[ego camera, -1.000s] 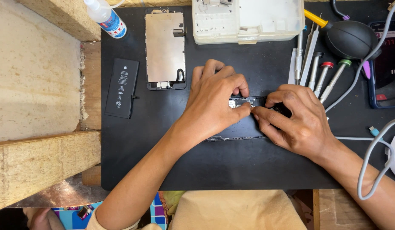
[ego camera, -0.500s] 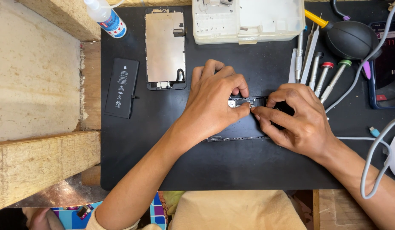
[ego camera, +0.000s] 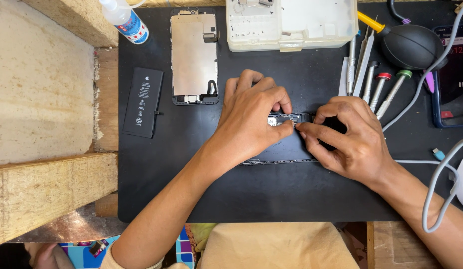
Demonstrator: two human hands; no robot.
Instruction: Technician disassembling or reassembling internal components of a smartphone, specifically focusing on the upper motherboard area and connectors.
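An opened black phone body (ego camera: 283,149) lies flat on the black work mat (ego camera: 191,179), mostly covered by my hands. My left hand (ego camera: 251,117) rests on its left half, thumb and forefinger pinched at a small part on its upper edge. My right hand (ego camera: 348,139) lies over the right half, its forefinger tip meeting the left fingertips at that same spot. Whether either hand grips a small part there is hidden by the fingers.
A detached screen panel (ego camera: 194,57) and a black battery (ego camera: 143,102) lie at the mat's left. A white parts box (ego camera: 291,22) sits at the back. Screwdrivers and tweezers (ego camera: 371,74), a black air blower (ego camera: 413,47), a second phone (ego camera: 453,74), cables (ego camera: 436,194) and a plastic bottle (ego camera: 124,20) crowd the edges.
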